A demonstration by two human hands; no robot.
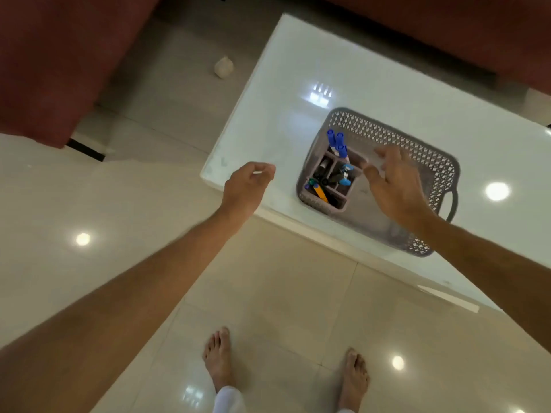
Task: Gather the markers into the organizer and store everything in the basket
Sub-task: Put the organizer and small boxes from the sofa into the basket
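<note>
Organizer (329, 177) with markers (338, 143) already sits in the basket's (417, 150) left end at frame center, directly left of your right hand (393, 183), fingers spread and empty, hovering over the basket; left hand (247, 183), loosely curled and empty, hangs farther left at the counter (372, 70) edge.

Home living room: maroon sofa (44, 70), tiled floor (268, 293), bare feet (219, 356).

Right hand (396, 186) blurred, hides part of basket (429, 153) floor. Organizer (331, 177) contents too small to identify (dark items especially). Both forearms cut off at frame edges.
</note>
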